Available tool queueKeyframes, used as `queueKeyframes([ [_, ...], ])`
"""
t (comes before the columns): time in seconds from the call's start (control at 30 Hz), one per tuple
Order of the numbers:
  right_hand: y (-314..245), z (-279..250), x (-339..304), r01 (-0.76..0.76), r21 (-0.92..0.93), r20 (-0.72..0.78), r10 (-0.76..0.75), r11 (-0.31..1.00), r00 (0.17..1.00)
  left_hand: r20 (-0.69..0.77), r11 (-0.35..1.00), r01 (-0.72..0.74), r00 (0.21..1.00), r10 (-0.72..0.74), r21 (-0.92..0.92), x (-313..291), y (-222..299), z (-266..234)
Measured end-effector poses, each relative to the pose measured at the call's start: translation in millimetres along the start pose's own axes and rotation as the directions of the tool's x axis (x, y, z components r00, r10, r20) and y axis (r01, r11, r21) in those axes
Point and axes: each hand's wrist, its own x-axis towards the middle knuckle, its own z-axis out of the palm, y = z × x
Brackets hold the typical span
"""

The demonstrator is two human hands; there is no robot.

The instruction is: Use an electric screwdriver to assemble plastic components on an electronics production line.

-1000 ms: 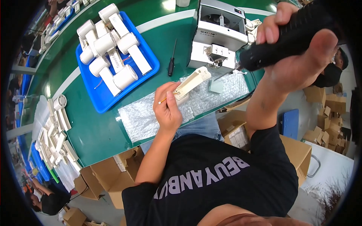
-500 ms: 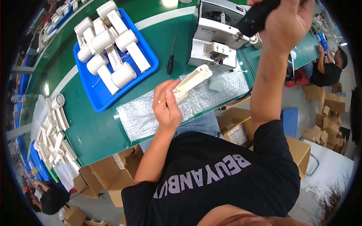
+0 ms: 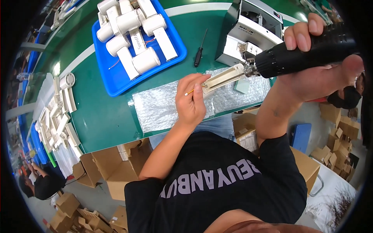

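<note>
Here | casing (image 3: 224, 79) above crumpled wrap (image 3: 155, 106), green table (image 3: 97, 130) | floor (image 3: 315, 132): cardboard boxes (image 3: 68, 204)

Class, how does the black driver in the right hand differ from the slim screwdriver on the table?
The driver is gripped in the right hand; the screwdriver lies on the green table. The driver's body is thick; the screwdriver's handle is narrow. The driver's tip points left, the screwdriver's away from the person. Both have black handles.

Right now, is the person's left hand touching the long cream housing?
Touching: the head view plainly shows the left hand gripping the cream housing at its lower-left end.
</note>
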Motion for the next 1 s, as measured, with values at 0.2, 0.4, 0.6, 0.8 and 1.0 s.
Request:
queueKeyframes([
  [0.2,8,5,-4,0.017,-0.044,-0.033,-0.018,0.999,0.999,0.034,0.998,-0.029,0.999,0.027,0.049,2,1,-3],
  [0.4,15,9,-7,0.045,-0.103,-0.073,-0.053,0.994,0.996,0.037,0.998,-0.027,0.999,0.025,0.058,2,0,-3],
  [0.6,16,8,-11,0.074,-0.160,-0.110,-0.092,0.984,0.990,0.038,0.998,-0.023,0.999,0.021,0.061,2,1,-3],
  [0.8,20,7,-13,0.104,-0.212,-0.140,-0.136,0.972,0.981,0.023,0.999,-0.005,1.000,0.004,0.042,2,2,-3],
  [1.0,26,8,-16,0.119,-0.158,-0.195,-0.150,0.980,0.969,-0.014,0.998,0.050,0.999,-0.051,-0.048,2,2,1],
])
